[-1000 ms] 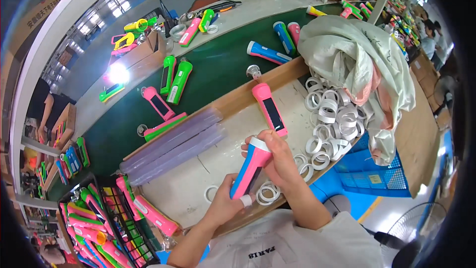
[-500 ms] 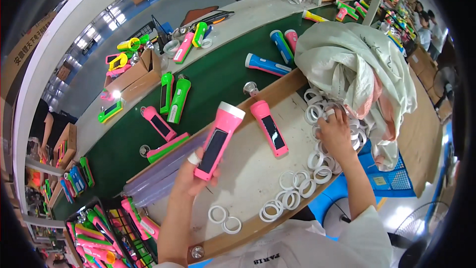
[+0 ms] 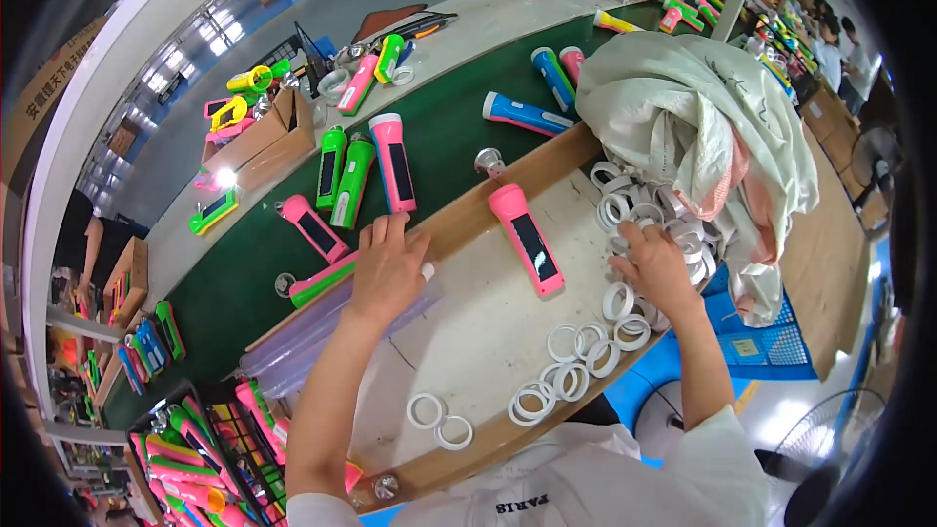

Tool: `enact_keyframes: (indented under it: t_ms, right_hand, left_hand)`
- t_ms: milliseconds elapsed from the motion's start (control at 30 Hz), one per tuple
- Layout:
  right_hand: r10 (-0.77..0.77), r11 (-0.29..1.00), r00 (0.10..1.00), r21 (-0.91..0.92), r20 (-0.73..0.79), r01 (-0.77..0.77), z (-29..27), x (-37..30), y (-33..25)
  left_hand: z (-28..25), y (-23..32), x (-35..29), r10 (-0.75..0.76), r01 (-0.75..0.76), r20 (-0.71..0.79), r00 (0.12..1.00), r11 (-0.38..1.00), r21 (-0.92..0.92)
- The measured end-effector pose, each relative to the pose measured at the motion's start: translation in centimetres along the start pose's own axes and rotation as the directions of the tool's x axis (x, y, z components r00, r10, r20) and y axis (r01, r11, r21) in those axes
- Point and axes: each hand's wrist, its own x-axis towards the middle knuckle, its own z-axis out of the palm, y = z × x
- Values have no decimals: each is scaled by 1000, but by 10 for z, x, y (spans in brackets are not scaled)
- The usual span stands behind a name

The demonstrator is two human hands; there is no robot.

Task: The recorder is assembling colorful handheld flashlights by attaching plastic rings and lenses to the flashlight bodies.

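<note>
Two hands [image 3: 388, 271] [image 3: 656, 268], right seemingly touching white rings [image 3: 686, 231], left near flashlight [image 3: 394, 168]

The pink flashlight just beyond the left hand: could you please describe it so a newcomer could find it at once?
Find the long green belt, then the left hand by its near side. The pink flashlight lies just beyond that hand, right of two green flashlights. Unlike them, it has a pink body and a white head rim.

Before you, the wood-edged pale tray [image 3: 478, 322] bears a pink flashlight [image 3: 522, 234], white rings [image 3: 689, 232] and clear plastic sleeves [image 3: 298, 344]; beyond it, your green surface [image 3: 229, 268] carries several coloured flashlights [image 3: 353, 181].
</note>
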Motion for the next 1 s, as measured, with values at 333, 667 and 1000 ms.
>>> enact_keyframes:
  t_ms: [333, 667, 1000]
  right_hand:
    - [95, 920, 991, 371, 98, -125, 6, -2, -36]
    - [-1, 989, 972, 146, 233, -34, 16, -3, -50]
    - [-271, 716, 962, 664, -23, 217, 19, 43, -170]
  left_hand:
    - [-3, 0, -23, -148, 5, -294, 944, 900, -436]
    - [-28, 9, -58, -419, 153, -177, 891, 643, -750]
    - [-41, 29, -49, -585, 259, 129, 801, 145, -955]
